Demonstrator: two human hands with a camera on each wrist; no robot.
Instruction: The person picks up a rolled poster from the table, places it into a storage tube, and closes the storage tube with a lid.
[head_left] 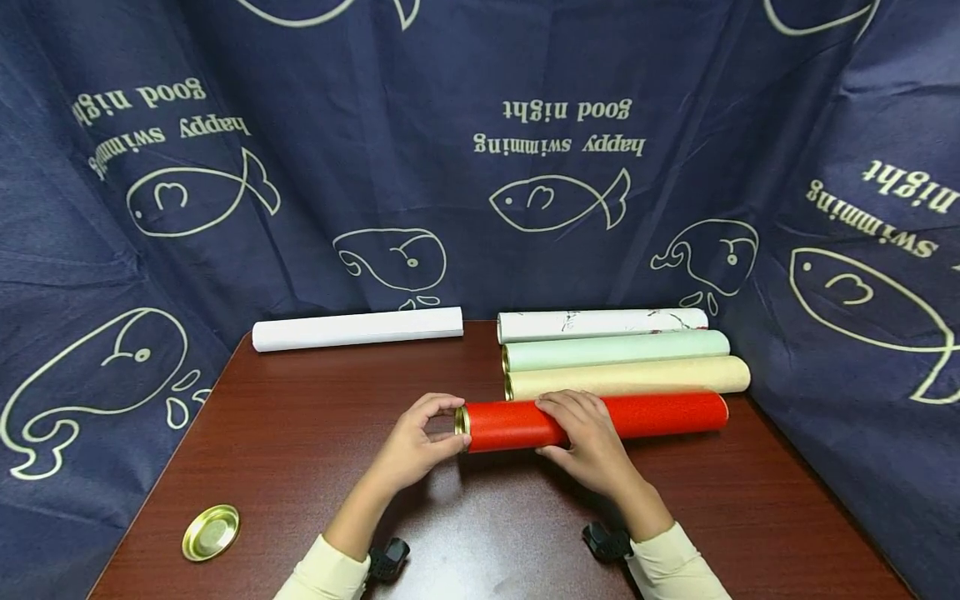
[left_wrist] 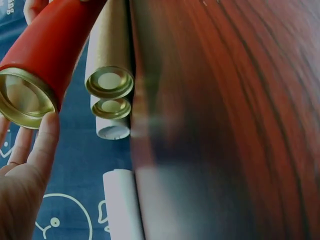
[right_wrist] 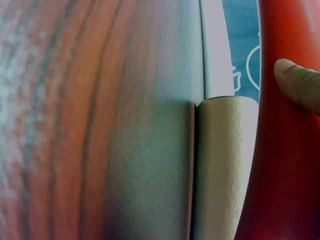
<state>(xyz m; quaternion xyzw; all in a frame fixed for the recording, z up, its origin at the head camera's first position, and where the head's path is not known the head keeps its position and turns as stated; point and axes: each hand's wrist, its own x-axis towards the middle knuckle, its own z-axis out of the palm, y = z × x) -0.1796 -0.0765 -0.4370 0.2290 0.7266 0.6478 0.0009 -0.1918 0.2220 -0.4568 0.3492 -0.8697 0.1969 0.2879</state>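
A red cardboard tube (head_left: 660, 415) is held level just above the table, its gold-rimmed end (left_wrist: 30, 112) facing left. My left hand (head_left: 411, 446) holds that end, thumb on the near edge and fingers on the far edge. Around the tube's middle my right hand (head_left: 588, 446) grips, with the thumb (right_wrist: 295, 80) lying along the red surface in the right wrist view. Recessed gold metal closes the end in the left wrist view. A loose round gold lid (head_left: 211, 532) lies on the table at front left.
Behind the red tube lie a cream tube (head_left: 630, 379), a pale green tube (head_left: 615, 352) and a white patterned tube (head_left: 600, 325), side by side. A white paper roll (head_left: 358, 329) lies at the back left of the brown table (head_left: 315, 425). Blue printed cloth (head_left: 480, 275) surrounds it.
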